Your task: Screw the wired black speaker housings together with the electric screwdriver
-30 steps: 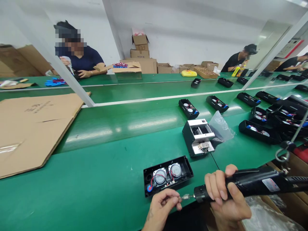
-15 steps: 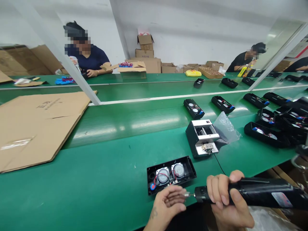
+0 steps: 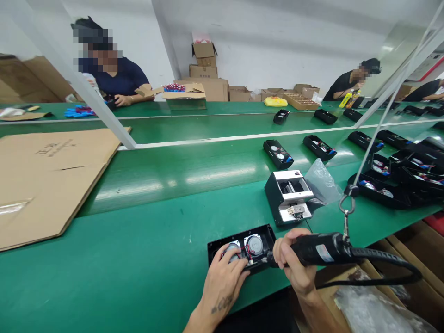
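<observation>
Swinging to the speaker housing (image 3: 222, 240) on the bench (image 3: 121, 268), the driver (image 3: 317, 249) clamped in the right hand (image 3: 294, 260) has been cleared of the left hand (image 3: 225, 281), now laid over the housing, grip unclear, so work there seems started.

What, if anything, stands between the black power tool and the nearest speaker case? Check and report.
Nothing visible: the power tool in the right hand has its front end at the right part of the speaker case; the left hand is left of its tip.
</observation>
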Demonstrator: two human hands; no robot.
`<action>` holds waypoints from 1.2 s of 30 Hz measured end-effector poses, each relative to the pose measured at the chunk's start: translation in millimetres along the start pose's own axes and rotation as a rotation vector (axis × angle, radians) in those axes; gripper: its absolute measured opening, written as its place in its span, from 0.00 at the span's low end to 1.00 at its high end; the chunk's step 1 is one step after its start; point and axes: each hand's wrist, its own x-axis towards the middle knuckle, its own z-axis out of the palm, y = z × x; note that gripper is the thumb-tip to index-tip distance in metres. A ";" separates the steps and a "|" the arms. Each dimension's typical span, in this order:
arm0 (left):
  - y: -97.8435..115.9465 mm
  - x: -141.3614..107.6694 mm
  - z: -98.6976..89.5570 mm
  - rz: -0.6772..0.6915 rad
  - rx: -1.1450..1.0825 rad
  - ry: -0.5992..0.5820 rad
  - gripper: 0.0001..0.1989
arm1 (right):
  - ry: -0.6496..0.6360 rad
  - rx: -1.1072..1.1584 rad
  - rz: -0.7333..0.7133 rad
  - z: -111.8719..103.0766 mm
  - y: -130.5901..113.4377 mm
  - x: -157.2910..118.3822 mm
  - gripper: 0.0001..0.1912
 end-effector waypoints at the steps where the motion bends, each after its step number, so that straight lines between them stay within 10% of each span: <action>1: 0.2 0.0 -0.2 0.000 -0.003 0.001 0.06 | 0.001 -0.008 0.004 -0.9 1.5 -0.3 0.07; 36: 1.3 5.9 -9.2 0.054 -0.031 0.035 0.08 | -0.001 0.165 -0.009 26.0 -28.0 -5.7 0.04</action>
